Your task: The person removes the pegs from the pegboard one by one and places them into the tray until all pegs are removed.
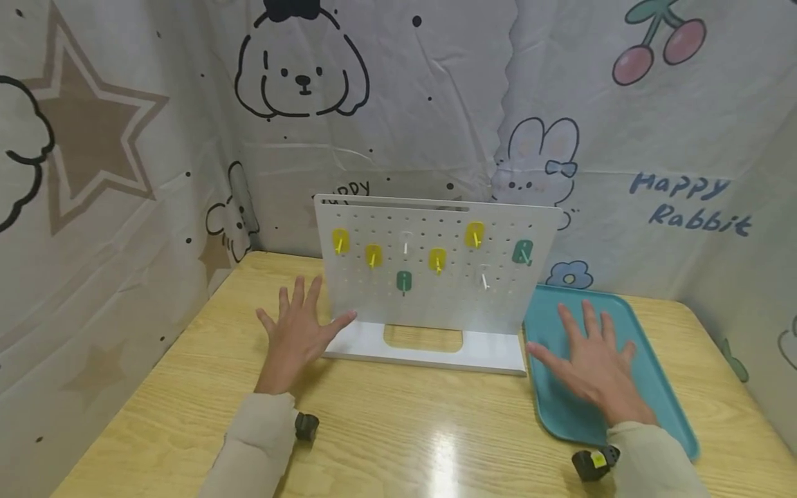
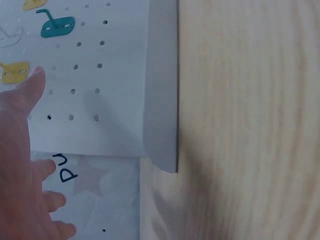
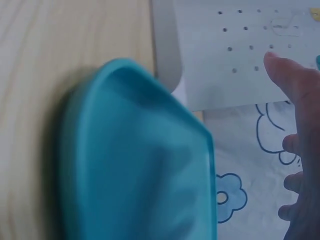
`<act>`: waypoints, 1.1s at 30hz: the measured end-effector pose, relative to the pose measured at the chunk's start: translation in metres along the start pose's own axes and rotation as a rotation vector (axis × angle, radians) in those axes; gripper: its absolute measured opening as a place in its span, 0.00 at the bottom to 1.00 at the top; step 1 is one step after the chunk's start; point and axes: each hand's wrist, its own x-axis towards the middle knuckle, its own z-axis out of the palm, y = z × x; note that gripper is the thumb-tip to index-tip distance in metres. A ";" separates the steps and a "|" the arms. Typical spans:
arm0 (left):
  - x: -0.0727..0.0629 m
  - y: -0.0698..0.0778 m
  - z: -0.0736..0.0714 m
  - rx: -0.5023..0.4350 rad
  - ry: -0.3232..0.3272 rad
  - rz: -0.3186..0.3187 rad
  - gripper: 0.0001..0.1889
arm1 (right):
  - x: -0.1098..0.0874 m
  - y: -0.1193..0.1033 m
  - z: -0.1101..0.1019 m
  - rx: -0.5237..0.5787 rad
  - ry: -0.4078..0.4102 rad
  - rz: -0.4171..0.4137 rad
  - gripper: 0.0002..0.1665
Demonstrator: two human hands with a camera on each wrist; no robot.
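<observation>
A white pegboard [image 1: 367, 301] stands upright on its flat base between my hands. Fixed to its holes are several yellow hooks [image 1: 437, 261], two green hooks [image 1: 404, 281] and two clear hooks [image 1: 484, 278]. My left hand [image 1: 295, 335] hovers by the board's left edge, fingers spread, thumb reaching toward the base; it holds nothing. On the other side, my right hand [image 1: 594, 363] is held with spread fingers above a teal tray [image 1: 675, 425], also holding nothing. In the right wrist view the bare tray floor [image 3: 125, 165] shows with a hand shadow across it.
The wooden table [image 1: 373, 429] carries the board and tray. Patterned cloth [image 1: 429, 131] closes in the back and both sides. Each sleeve has a small black device [image 1: 306, 427] at the wrist. The tray's left rim lies right at the board base's right end.
</observation>
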 end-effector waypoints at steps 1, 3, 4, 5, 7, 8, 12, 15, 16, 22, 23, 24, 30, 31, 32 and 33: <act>0.001 0.000 -0.001 -0.009 0.003 0.000 0.56 | 0.001 -0.001 -0.002 0.005 0.004 0.000 0.61; 0.002 0.001 -0.002 -0.031 0.008 0.000 0.55 | 0.003 -0.004 -0.005 0.026 0.010 -0.002 0.61; 0.003 0.001 -0.003 -0.045 0.009 0.000 0.55 | 0.004 -0.005 -0.006 0.033 0.013 -0.003 0.60; 0.004 0.001 -0.004 -0.056 0.012 0.001 0.55 | 0.005 -0.006 -0.007 0.040 0.017 -0.007 0.60; 0.005 0.001 -0.004 -0.078 0.024 0.004 0.53 | 0.005 -0.008 -0.010 0.058 0.026 -0.016 0.59; 0.006 0.001 -0.004 -0.094 0.032 0.005 0.52 | 0.006 -0.009 -0.011 0.068 0.032 -0.024 0.58; 0.009 0.000 -0.004 -0.150 0.072 0.013 0.48 | 0.006 -0.011 -0.013 0.110 0.071 -0.071 0.55; 0.011 0.000 -0.005 -0.193 0.090 0.017 0.48 | 0.006 -0.012 -0.016 0.152 0.101 -0.111 0.51; 0.011 0.001 -0.005 -0.210 0.091 0.015 0.48 | 0.006 -0.013 -0.017 0.169 0.107 -0.121 0.51; 0.017 0.002 -0.005 -0.331 0.090 -0.006 0.45 | 0.008 -0.015 -0.022 0.244 0.172 -0.192 0.46; 0.018 0.003 -0.005 -0.358 0.095 -0.005 0.43 | 0.009 -0.016 -0.023 0.250 0.188 -0.205 0.45; 0.018 0.003 -0.004 -0.383 0.100 -0.001 0.41 | 0.009 -0.016 -0.024 0.256 0.201 -0.214 0.44; 0.026 0.007 -0.001 -0.529 0.153 0.040 0.33 | 0.009 -0.025 -0.031 0.261 0.284 -0.238 0.38; 0.027 0.008 -0.001 -0.548 0.162 0.039 0.32 | 0.009 -0.026 -0.031 0.263 0.298 -0.240 0.37; 0.029 0.008 -0.001 -0.566 0.171 0.034 0.31 | 0.009 -0.028 -0.032 0.267 0.312 -0.240 0.36; 0.030 0.009 -0.001 -0.580 0.179 0.022 0.31 | 0.010 -0.029 -0.033 0.270 0.327 -0.243 0.35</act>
